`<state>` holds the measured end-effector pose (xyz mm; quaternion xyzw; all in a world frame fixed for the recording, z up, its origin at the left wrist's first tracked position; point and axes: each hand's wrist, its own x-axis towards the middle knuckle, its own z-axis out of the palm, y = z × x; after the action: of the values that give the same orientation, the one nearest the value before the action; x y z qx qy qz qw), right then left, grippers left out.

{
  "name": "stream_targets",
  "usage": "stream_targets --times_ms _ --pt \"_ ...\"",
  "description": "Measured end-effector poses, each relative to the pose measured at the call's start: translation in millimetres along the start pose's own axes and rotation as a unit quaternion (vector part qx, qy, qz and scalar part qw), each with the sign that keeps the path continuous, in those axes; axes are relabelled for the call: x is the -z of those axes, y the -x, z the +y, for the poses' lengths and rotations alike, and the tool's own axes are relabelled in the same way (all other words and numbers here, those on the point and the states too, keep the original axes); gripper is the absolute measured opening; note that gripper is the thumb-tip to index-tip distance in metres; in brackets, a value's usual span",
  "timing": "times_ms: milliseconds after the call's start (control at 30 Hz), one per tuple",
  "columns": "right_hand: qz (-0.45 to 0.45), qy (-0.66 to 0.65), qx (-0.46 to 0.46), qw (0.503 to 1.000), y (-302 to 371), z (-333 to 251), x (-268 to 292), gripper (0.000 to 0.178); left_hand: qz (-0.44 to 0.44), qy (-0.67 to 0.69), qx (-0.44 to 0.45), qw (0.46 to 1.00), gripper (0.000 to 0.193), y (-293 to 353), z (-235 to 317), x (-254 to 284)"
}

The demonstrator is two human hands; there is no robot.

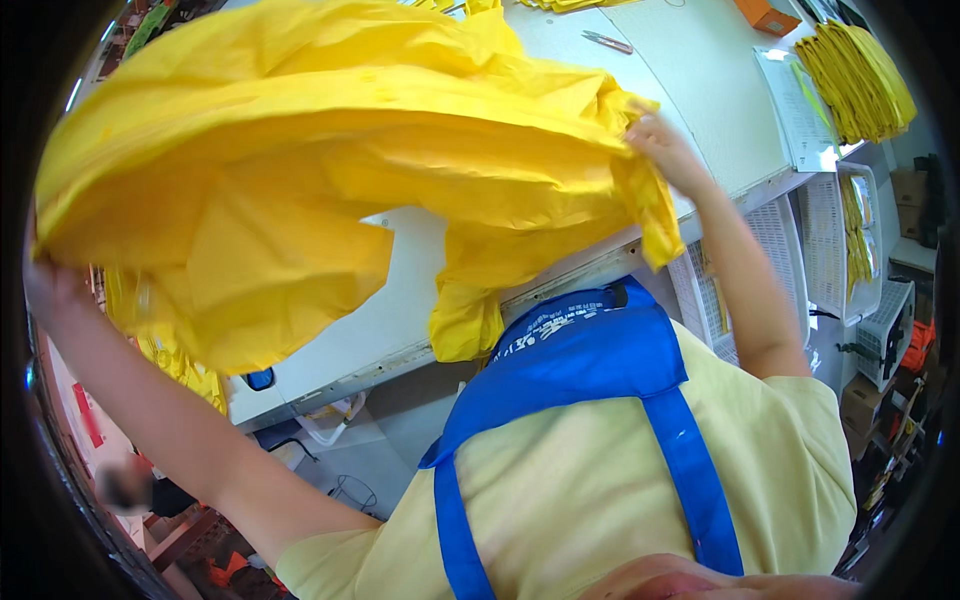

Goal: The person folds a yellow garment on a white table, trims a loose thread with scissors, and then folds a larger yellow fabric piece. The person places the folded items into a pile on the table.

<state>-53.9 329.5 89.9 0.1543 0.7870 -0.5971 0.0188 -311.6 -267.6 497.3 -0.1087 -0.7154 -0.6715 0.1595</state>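
A large yellow garment [330,150] of thin, smooth cloth is spread in the air over the white worktable [420,240], billowing between my hands. My left hand [55,290], blurred and near the left rim of the picture, is closed on one end of it. On the right, my right hand [660,150] pinches a bunched part of the same cloth, and a short end hangs below the fingers. What looks like a sleeve dangles over the table's front edge, close to my blue apron [590,335].
Thread snips [607,42] lie toward the table's back. A stack of folded yellow pieces [855,80] sits at the right beside papers [795,110]. White plastic baskets [770,255] stand below the right edge. More yellow cloth [185,365] hangs at the left; a person [150,490] is beyond.
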Motion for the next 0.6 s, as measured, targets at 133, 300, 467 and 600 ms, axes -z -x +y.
stream_targets --times_ms 133,300,467,600 --pt "0.122 0.290 0.172 0.934 9 -51 98 0.018 0.147 -0.012 0.107 0.983 0.045 61 -24 46" --pt "-0.016 0.336 -0.029 0.941 31 -70 68 0.025 0.080 -0.066 0.303 0.947 0.048 164 -171 113" --pt "-0.100 0.250 -0.113 0.956 31 8 11 0.026 0.120 -0.585 0.439 0.671 0.074 296 -344 256" --pt "-0.023 0.135 -0.128 0.982 56 22 3 0.036 0.051 -0.718 -0.026 0.693 0.058 310 -329 46"
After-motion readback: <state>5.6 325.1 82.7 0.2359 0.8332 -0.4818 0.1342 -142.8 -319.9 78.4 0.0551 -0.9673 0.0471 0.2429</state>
